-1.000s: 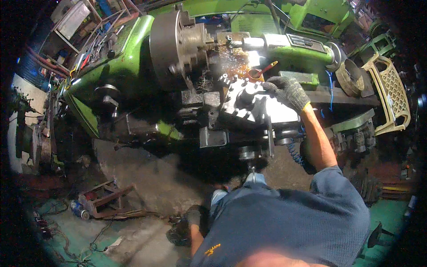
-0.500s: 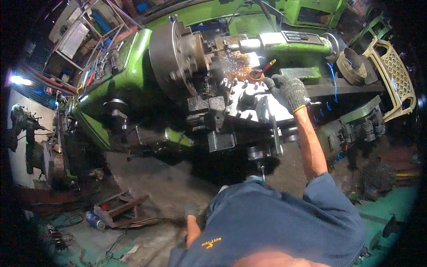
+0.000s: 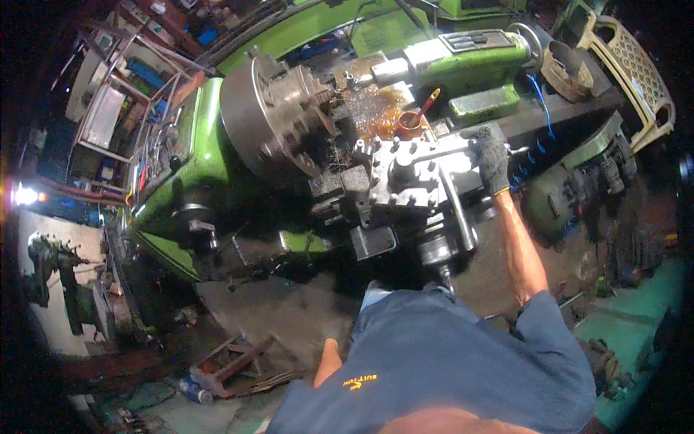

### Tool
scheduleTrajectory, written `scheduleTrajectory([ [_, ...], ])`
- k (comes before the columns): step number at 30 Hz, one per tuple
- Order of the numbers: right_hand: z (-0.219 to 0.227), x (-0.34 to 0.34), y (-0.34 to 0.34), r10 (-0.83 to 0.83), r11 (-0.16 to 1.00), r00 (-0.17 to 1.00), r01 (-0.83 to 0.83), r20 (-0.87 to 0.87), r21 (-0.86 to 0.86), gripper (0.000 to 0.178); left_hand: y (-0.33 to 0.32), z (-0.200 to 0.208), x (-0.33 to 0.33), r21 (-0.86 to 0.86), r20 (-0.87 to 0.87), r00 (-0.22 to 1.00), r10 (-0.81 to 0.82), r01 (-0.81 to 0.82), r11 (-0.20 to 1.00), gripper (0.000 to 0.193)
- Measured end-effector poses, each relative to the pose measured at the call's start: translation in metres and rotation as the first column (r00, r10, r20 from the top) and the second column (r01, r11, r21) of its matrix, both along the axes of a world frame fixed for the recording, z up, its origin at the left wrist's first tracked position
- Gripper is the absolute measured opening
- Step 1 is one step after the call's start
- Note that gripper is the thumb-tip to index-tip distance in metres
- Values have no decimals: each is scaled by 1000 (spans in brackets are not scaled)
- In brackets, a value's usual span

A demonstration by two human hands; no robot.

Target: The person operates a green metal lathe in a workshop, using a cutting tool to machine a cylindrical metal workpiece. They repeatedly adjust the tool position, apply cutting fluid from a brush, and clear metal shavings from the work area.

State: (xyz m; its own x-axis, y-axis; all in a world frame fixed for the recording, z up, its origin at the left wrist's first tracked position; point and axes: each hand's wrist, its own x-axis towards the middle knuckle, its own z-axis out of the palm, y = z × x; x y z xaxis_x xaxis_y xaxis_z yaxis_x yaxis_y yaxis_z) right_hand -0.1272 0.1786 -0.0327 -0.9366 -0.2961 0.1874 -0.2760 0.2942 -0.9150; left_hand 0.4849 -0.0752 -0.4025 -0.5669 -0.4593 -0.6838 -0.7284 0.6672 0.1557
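Dim, edge-bowed fisheye view, black-rimmed, with a glaring lamp (image 3: 27, 195) at far left, bright tool post (image 3: 423, 189), deep shadow beneath.

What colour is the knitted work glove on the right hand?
The knitted work glove is dark grey with a yellow cuff edge, best seen in the head view.

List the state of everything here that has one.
Right hand: gloved, at the metal bar; grip unclear
Left hand: can't be made out; bare forearm visible
Red cup: mouth up, handle slanting out
Chuck: spinning or stopped, unclear
Surface behind cup: brown, wet-looking
Lamp at left: lit
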Motion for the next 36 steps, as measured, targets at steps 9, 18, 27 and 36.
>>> scheduleTrajectory([
  [9,-102,-20,6,-194,675,855,473,-482,567,31,-171,14,-93,272,-147,836,529,-480,834,40],
  [18,-70,-6,-16,-226,467,911,412,-345,782,23,-210,31,-179,744,111,284,953,-659,110,28],
  [27,-69,-5,-14,-21,461,871,444,-491,768,20,-195,54,-204,849,182,253,950,-529,-22,12],
  [36,-59,2,-14,-93,494,876,453,-472,742,21,-202,84,-238,744,317,165,934,-654,-137,13],
])
